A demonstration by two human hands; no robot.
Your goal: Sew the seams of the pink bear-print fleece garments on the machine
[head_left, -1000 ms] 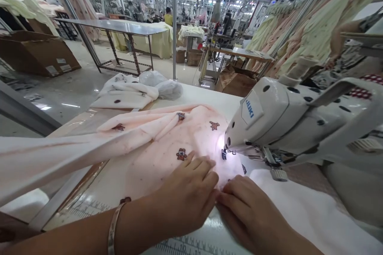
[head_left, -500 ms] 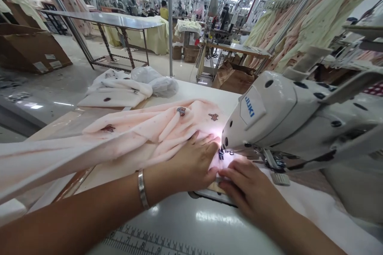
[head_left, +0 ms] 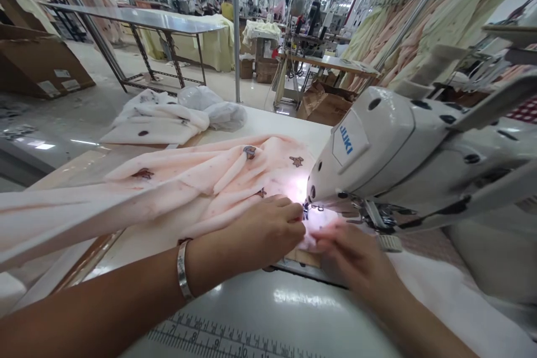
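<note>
A pale pink printed fabric (head_left: 235, 179) lies in loose folds across the sewing table and runs under the head of a white sewing machine (head_left: 386, 140). Just left of the lit presser foot (head_left: 306, 211), my left hand (head_left: 266, 229) has its fingers curled in, closed on the fabric near its edge. My right hand (head_left: 354, 249), slightly smeared by motion, pinches the fabric edge in front of and to the right of the foot. The tips of both hands' fingers are partly hidden. A silver bracelet (head_left: 183, 269) circles my left wrist.
A folded white printed cloth (head_left: 155, 128) and a clear plastic bag (head_left: 222, 114) lie at the table's back left. Along the front edge runs a ruler scale (head_left: 218, 341). Beyond stand a metal table (head_left: 168, 22), a cardboard box (head_left: 327, 102) and hanging garments (head_left: 403, 56).
My left hand's fingers have gone from spread flat on the fabric to curled in. My right hand has shifted slightly right, pinching the fabric edge. The view has shifted a little.
</note>
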